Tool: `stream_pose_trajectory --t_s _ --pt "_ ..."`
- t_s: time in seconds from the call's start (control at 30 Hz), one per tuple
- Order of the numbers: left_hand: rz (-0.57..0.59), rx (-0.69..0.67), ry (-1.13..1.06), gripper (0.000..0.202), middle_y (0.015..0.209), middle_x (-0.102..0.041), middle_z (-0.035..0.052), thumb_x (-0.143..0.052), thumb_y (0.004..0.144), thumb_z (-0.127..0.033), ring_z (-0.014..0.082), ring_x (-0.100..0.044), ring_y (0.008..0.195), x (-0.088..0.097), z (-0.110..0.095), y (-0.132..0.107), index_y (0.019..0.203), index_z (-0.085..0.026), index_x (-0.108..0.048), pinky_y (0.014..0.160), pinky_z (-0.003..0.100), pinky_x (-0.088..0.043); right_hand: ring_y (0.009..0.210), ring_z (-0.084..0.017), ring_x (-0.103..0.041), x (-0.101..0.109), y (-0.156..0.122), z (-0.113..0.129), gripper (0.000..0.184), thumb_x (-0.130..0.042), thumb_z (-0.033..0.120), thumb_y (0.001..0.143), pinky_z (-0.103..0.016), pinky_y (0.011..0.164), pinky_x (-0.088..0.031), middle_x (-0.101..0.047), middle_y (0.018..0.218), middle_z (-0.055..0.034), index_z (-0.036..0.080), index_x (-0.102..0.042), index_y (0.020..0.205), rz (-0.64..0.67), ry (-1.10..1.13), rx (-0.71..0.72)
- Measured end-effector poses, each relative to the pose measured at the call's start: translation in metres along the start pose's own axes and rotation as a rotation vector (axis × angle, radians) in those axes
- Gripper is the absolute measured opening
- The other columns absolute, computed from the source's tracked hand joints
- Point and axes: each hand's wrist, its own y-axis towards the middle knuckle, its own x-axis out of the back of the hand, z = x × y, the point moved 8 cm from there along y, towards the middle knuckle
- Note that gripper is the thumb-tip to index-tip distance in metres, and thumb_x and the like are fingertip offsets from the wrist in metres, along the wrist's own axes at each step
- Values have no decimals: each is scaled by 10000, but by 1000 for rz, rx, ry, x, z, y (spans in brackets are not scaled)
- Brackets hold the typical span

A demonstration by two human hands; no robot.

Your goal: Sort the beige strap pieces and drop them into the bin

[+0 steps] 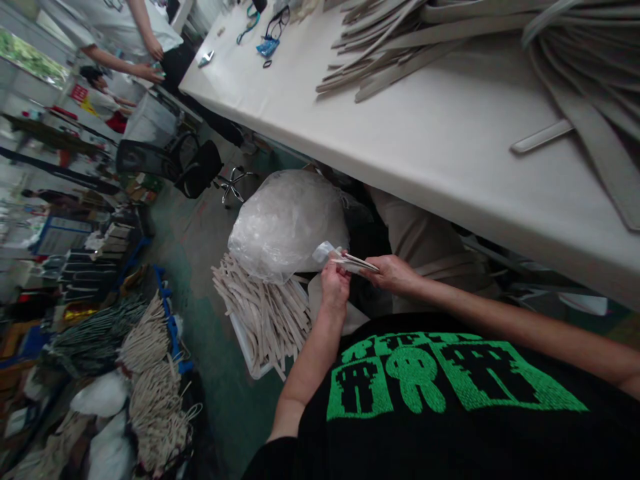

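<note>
Both my hands are low in front of my black shirt, under the edge of the long white table. My left hand is closed on the end of a small bundle of pale beige strips. My right hand pinches the other end of the same bundle. Just beyond the hands sits a big clear plastic bag. Below it stands a white tray heaped with several more beige strips.
Long beige strips lie piled on the table's far right. Glasses and a blue item lie at its far end. A black office chair stands on the floor. Another person's arms work at the upper left. Bundles of cord fill the floor at left.
</note>
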Motion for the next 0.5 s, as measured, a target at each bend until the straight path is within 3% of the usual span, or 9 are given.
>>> stream_pose_trajectory --t_s 0.13,0.23,0.37,0.5 --pt "53 105 19 184 724 -663 17 -596 895 -277 114 -616 653 -2 20 -12 750 -184 -662 681 236 -480 612 -152 -532 5 0 1 318 -457 405 908 -256 560 -300 -634 673 -28 196 -574 699 -14 18 17" --pt "26 -25 51 161 729 -659 0 -682 825 -310 107 -610 665 5 3 -11 751 -170 -654 680 228 -468 554 -148 -543 2 -3 -1 397 -403 468 932 -250 530 -330 -631 645 -32 185 -593 728 60 127 3" --pt "43 -267 291 268 628 -588 -40 -775 728 -365 80 -532 605 3 -29 -6 639 -157 -630 659 209 -428 614 -167 -621 7 0 10 463 -362 532 956 -245 556 -395 -675 751 -54 166 -624 849 58 261 51" --pt "131 -255 244 269 721 -648 -19 -788 700 -401 98 -575 665 -10 -30 -7 730 -158 -676 683 223 -443 577 -152 -628 2 7 19 344 -451 453 951 -228 536 -387 -681 711 -24 180 -610 816 113 193 13"
